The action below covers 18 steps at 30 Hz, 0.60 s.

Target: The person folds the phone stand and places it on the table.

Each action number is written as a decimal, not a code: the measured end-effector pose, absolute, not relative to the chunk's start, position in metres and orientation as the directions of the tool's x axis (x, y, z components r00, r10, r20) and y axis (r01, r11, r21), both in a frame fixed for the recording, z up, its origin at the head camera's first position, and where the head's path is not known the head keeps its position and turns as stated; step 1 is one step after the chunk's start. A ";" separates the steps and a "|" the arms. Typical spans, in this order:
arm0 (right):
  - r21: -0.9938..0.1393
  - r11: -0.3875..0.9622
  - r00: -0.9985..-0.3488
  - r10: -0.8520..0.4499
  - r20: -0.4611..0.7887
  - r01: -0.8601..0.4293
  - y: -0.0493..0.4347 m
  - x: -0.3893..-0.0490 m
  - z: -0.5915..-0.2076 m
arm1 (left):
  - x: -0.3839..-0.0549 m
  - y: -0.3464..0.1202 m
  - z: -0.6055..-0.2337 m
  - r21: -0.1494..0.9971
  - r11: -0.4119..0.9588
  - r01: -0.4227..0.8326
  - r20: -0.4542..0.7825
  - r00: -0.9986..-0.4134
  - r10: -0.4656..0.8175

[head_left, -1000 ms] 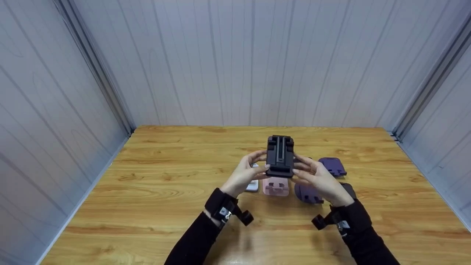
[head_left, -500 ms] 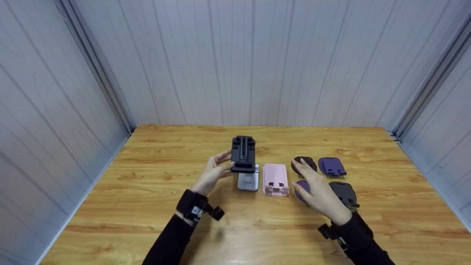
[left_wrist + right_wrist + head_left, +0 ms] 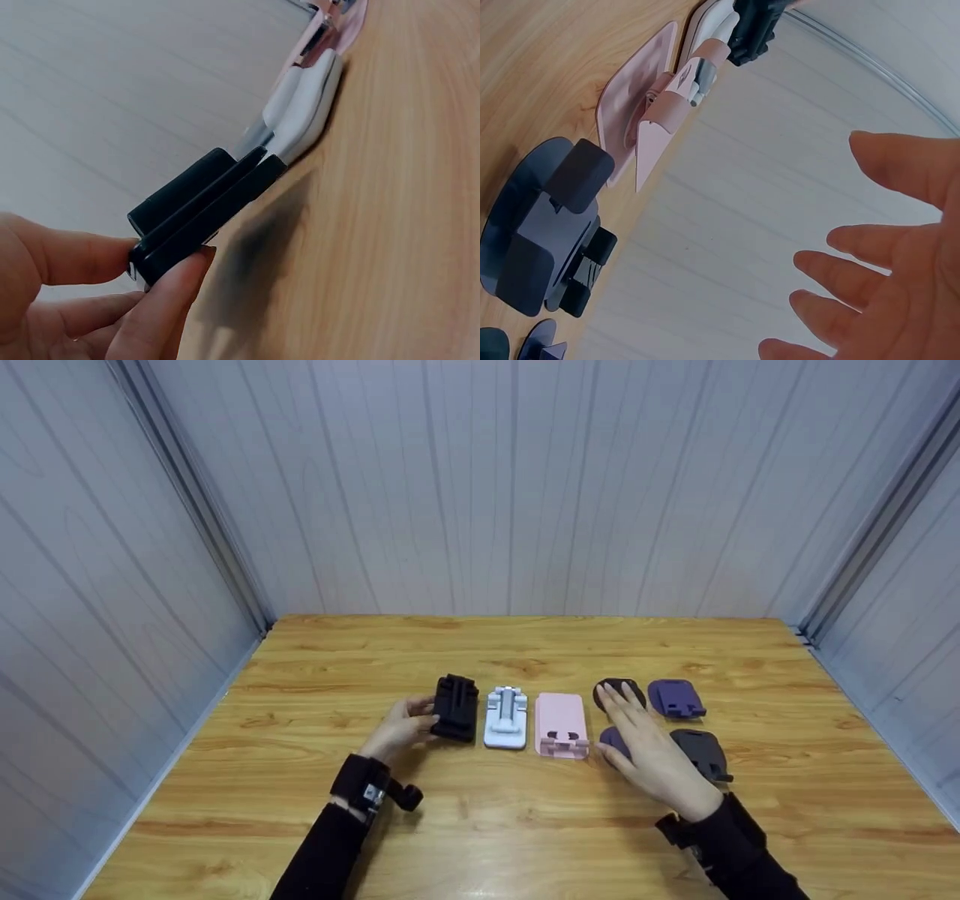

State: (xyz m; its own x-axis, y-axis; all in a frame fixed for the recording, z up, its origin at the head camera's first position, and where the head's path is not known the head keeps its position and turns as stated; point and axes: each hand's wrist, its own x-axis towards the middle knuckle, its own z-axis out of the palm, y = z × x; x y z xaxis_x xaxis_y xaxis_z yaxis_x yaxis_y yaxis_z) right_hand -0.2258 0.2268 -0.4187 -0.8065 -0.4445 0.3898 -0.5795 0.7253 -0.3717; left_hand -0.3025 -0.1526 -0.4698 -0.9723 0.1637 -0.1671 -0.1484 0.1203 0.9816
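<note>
My left hand (image 3: pixel 396 733) pinches a folded black phone stand (image 3: pixel 455 711) by its near left edge, thumb on one face and fingers on the other. In the left wrist view the black stand (image 3: pixel 206 214) is tilted, and its shadow falls on the wood under it. Just right of it lies a white phone stand (image 3: pixel 505 726), then a pink phone stand (image 3: pixel 560 716). My right hand (image 3: pixel 658 761) hovers with spread fingers above a round black stand (image 3: pixel 636 691) and a round purple stand (image 3: pixel 614 740), partly covering both. The right wrist view shows its fingers holding nothing.
At the right lie a purple phone stand (image 3: pixel 673 696) and a dark grey phone stand (image 3: pixel 701 751). The wooden table (image 3: pixel 337 667) is bounded by a pale panel wall (image 3: pixel 480 510) behind and walls on both sides.
Both hands held the black stand up; then the right hand let go and moved right. My left hand has carried the stand left and down, left of the white stand.
</note>
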 end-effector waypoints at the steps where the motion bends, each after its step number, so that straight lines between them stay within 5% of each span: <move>1: -0.370 0.725 -0.806 -0.446 0.390 -0.580 0.227 -0.226 -0.419 | -0.303 -0.153 -0.471 0.979 0.126 -0.158 -0.177 -0.971 0.161; 10: -0.350 0.740 -0.812 -0.457 0.363 -0.574 0.229 -0.226 -0.419 | -0.304 -0.151 -0.474 0.972 0.149 -0.180 -0.203 -0.967 0.157; 18: -0.342 0.754 -0.823 -0.463 0.329 -0.561 0.231 -0.225 -0.420 | -0.300 -0.151 -0.467 0.881 0.473 -0.002 -0.080 -0.986 0.146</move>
State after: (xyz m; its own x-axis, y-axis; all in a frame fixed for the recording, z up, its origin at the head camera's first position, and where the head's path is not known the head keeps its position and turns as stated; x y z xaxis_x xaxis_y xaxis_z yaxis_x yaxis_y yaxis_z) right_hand -0.2249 0.2311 -0.4200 -0.8229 -0.4629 0.3293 -0.5610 0.7537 -0.3423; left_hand -0.3003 -0.1508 -0.4675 -0.9861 0.1457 -0.0802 -0.0018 0.4731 0.8810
